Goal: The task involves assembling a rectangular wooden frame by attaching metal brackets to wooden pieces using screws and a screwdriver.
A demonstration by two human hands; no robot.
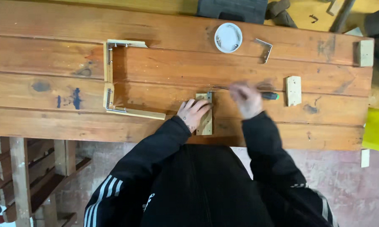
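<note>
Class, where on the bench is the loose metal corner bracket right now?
In the head view, the metal corner bracket lies near the bench's far edge, just right of the white dish.

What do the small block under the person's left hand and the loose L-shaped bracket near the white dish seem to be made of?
The small block looks like pale unfinished wood, with visible grain. The L-shaped bracket looks like bare metal, thin, grey and slightly shiny. The white dish may be plastic; it is hard to tell.

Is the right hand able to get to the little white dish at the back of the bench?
Probably yes. The right hand holds a screwdriver, and the white dish lies straight beyond it with only bare bench between. Nothing blocks the way, though the hand is full.
</note>
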